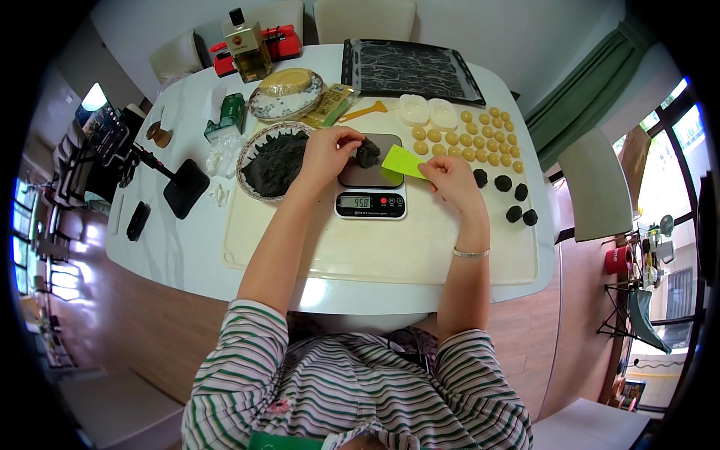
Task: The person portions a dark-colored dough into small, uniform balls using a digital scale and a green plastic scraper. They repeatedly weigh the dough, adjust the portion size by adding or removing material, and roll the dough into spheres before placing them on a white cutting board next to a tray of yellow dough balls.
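A rough dark lump of dough or paste point(368, 154) is over the plate of a digital kitchen scale point(371, 205), whose display shows digits. At the lump's left edge are the bent fingertips of my left hand point(331, 154); I cannot tell whether they grip it. My right hand point(451, 179) pinches a bright green flat scraper point(404, 162) over the right side of the scale. Left of the scale, partly behind my left hand, a patterned bowl point(243, 180) holds a dark crumbly mass point(275, 163).
Several yellow balls point(471, 140) and several dark balls point(503, 183) lie on the cream mat point(382, 253). Behind are white moulds point(413, 109), an orange brush point(363, 111), a plate point(259, 107) with a yellow block, a bottle point(247, 53) and a lined baking tray point(410, 70). A phone stand point(185, 188) stands left.
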A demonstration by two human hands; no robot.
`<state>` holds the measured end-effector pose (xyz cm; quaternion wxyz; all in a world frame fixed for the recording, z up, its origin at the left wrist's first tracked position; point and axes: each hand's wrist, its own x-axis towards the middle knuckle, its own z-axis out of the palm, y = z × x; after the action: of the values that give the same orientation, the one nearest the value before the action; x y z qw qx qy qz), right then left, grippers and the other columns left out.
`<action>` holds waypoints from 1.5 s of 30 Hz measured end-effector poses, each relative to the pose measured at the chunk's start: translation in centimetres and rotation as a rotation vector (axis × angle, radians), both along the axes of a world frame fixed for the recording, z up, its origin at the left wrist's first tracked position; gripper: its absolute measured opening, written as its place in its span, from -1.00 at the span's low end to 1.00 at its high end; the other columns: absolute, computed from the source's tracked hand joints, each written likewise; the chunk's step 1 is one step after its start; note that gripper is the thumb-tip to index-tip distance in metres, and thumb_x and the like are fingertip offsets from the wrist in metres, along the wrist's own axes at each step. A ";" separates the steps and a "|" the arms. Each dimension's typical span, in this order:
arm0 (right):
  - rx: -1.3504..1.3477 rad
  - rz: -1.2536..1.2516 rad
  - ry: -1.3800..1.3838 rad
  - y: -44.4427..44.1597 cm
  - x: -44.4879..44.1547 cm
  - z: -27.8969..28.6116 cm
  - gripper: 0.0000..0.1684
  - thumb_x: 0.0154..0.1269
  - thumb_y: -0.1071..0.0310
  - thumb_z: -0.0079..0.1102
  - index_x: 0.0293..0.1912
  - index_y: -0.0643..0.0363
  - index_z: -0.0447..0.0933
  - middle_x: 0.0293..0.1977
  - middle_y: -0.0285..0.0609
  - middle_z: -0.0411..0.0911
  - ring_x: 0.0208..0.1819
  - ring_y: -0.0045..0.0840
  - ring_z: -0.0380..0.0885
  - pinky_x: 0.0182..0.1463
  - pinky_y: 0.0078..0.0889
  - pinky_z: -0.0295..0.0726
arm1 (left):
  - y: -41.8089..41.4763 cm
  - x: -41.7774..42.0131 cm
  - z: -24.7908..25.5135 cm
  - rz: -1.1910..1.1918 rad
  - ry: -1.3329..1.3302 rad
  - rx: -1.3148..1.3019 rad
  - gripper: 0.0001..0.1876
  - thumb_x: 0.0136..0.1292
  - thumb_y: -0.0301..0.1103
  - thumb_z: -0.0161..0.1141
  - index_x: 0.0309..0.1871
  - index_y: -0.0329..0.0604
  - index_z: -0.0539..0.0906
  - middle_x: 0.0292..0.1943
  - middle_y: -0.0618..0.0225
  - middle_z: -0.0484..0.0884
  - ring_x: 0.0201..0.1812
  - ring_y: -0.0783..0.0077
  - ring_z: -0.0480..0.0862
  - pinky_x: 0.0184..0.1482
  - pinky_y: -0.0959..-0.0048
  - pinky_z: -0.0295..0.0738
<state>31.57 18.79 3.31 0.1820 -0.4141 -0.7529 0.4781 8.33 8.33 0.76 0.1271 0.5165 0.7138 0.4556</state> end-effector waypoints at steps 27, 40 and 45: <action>-0.052 -0.002 -0.010 -1.2 -7.1 -2.5 -0.68 0.25 0.23 0.22 -0.44 0.33 0.64 -0.57 0.02 0.59 -0.48 -0.35 0.62 -0.28 -0.30 0.56 | 4.4 2.0 -4.3 0.016 0.074 0.170 -0.70 0.20 -0.22 0.34 -0.16 -0.28 0.70 -0.12 0.05 0.70 -0.06 0.15 0.70 0.03 0.37 0.55; 0.719 0.275 -0.105 -7.1 -11.9 10.1 -0.78 0.20 0.34 0.15 -0.31 0.31 0.63 -0.36 0.14 0.62 -0.25 -0.02 0.62 -0.11 -0.10 0.59 | -1.0 -5.4 2.9 -0.026 -1.831 0.783 -0.73 0.44 -0.39 -0.05 0.05 -0.44 0.44 0.07 -0.04 0.51 0.14 0.05 0.54 0.25 0.18 0.48; 0.616 0.255 0.022 -9.4 -12.5 9.9 -0.77 0.19 0.32 0.20 -0.33 0.33 0.63 -0.41 0.14 0.61 -0.30 -0.02 0.60 -0.20 -0.14 0.58 | -6.9 -7.3 3.9 -0.114 -1.977 0.882 -0.66 0.38 -0.28 0.11 0.01 -0.44 0.47 0.07 -0.07 0.50 0.18 0.00 0.52 0.25 0.15 0.48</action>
<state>19.10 9.38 13.26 0.2454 -0.2369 -0.9057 0.2516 0.98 1.47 4.61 0.4702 -0.0466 0.0436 0.8802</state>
